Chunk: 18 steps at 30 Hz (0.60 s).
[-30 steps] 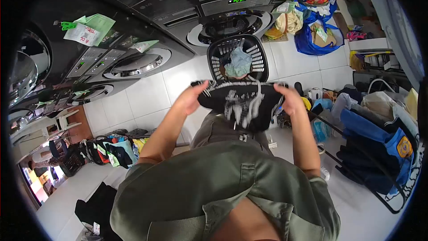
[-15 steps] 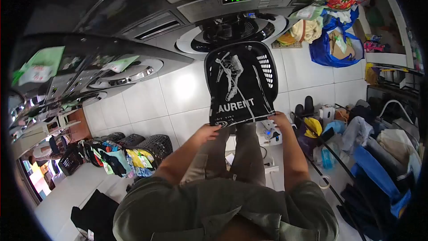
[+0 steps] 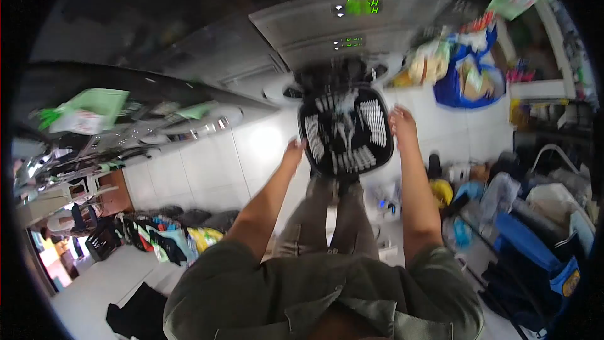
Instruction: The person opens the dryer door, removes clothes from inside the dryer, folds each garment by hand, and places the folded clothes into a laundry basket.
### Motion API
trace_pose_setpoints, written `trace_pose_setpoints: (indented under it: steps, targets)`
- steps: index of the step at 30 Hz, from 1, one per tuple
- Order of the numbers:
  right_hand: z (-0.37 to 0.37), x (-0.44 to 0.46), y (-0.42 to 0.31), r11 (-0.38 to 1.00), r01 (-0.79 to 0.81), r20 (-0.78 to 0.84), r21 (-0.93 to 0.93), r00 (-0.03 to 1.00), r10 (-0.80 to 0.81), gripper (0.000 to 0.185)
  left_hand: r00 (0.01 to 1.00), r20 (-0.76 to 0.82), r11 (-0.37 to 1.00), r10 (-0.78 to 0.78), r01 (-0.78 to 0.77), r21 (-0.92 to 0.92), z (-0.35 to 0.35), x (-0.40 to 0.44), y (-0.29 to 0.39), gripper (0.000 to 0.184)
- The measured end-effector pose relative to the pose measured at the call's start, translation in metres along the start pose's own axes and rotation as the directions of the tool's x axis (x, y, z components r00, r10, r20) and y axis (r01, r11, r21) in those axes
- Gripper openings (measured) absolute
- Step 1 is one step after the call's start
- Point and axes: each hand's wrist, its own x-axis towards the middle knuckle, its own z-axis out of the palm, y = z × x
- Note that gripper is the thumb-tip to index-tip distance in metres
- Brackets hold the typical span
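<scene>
A black plastic laundry basket [image 3: 377, 164] with slotted sides stands on the floor in front of my legs. Inside it lies a black T-shirt [image 3: 343, 129] with a white print, blurred and no longer spread out. My left hand [image 3: 292, 152] is just outside the basket's left rim, fingers apart and holding nothing. On the other side, my right hand [image 3: 403, 126] is raised by the right rim with its fingers loosely extended. Motion blur hides whether either hand touches the rim. Behind the basket is a front-loading washing machine [image 3: 286, 91] with a lit green display.
More machines [image 3: 189, 126] line the left side, with green-and-white tags hanging there. A blue bag [image 3: 469, 94] full of items sits at the back right. Clothes [image 3: 535, 245] are heaped at the right. Several filled baskets [image 3: 173, 236] stand at the lower left.
Both hands have let go of the T-shirt's hem, moved forward and apart to the basket's sides. The shirt has dropped into the basket. The view has shifted and blurred.
</scene>
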Motion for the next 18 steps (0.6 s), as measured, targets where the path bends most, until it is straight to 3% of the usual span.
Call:
trace_pose_setpoints:
  steps: [1,2,4,6,7,9,11,12,13,14,15,16,17,18]
  targets:
    - [0.020,-0.045,-0.056,0.992,0.111,-0.099,-0.053,0.988,-0.116,0.032,0.993,-0.076,0.979,0.091,-0.076,0.188,-0.020,-0.016,-0.003,0.066]
    - [0.012,-0.040,-0.061,0.897,0.399,-0.075,-0.189,0.905,-0.418,0.024,0.993,-0.078,0.966,0.088,-0.066,0.249,-0.045,-0.061,0.030,0.066]
    - [0.040,-0.119,-0.184,0.797,0.581,0.070,-0.164,0.813,-0.578,0.019,0.987,-0.086,0.958,0.139,-0.113,0.263,-0.081,-0.103,0.038,0.063]
    - [0.074,-0.194,-0.295,0.534,0.829,0.112,-0.165,0.554,-0.825,0.016,0.989,-0.063,0.990,0.134,-0.132,0.047,-0.108,-0.129,0.033,0.053]
    - [0.095,-0.222,-0.343,0.285,0.953,0.104,-0.105,0.295,-0.950,0.016,0.987,-0.068,0.989,0.144,-0.141,0.047,-0.123,-0.143,0.033,0.051]
    - [0.128,-0.255,-0.426,-0.032,0.983,0.128,-0.180,-0.009,-0.992,0.018,0.982,-0.078,0.985,0.172,-0.170,0.033,-0.145,-0.169,0.034,0.050]
    - [0.176,-0.250,-0.494,-0.200,0.957,0.164,-0.211,-0.167,-0.972,0.024,0.969,-0.163,0.982,0.184,-0.175,0.068,-0.164,-0.191,0.037,0.047]
    - [0.197,-0.250,-0.521,-0.325,0.873,0.289,-0.365,-0.225,-0.930,0.031,0.955,-0.223,0.981,0.193,-0.188,0.046,-0.168,-0.192,0.027,0.046]
    - [0.220,-0.238,-0.543,-0.344,0.820,0.343,-0.458,-0.194,-0.919,0.039,0.937,-0.285,0.979,0.202,-0.203,0.027,-0.172,-0.192,0.017,0.044]
    - [0.243,-0.231,-0.562,-0.138,0.789,0.247,-0.599,0.017,-0.969,0.050,0.931,-0.294,0.975,0.215,-0.221,0.013,-0.174,-0.189,0.009,0.044]
    - [0.263,-0.218,-0.584,0.171,0.768,0.073,-0.618,0.272,-0.959,0.052,0.932,-0.343,0.983,0.118,-0.159,-0.091,-0.173,-0.189,0.000,0.042]
    - [0.274,-0.236,-0.597,0.473,0.691,0.138,-0.546,0.632,-0.763,0.052,0.925,-0.379,0.975,0.015,-0.097,-0.199,-0.169,-0.188,-0.009,0.040]
    - [0.286,-0.213,-0.610,0.113,0.718,0.190,-0.687,0.328,-0.925,0.044,0.933,-0.355,0.963,-0.054,-0.046,-0.267,-0.164,-0.182,-0.019,0.038]
    - [0.294,-0.186,-0.627,-0.238,0.593,0.295,-0.769,0.000,-0.955,0.037,0.937,-0.327,0.944,-0.123,0.008,-0.331,-0.161,-0.175,-0.026,0.037]
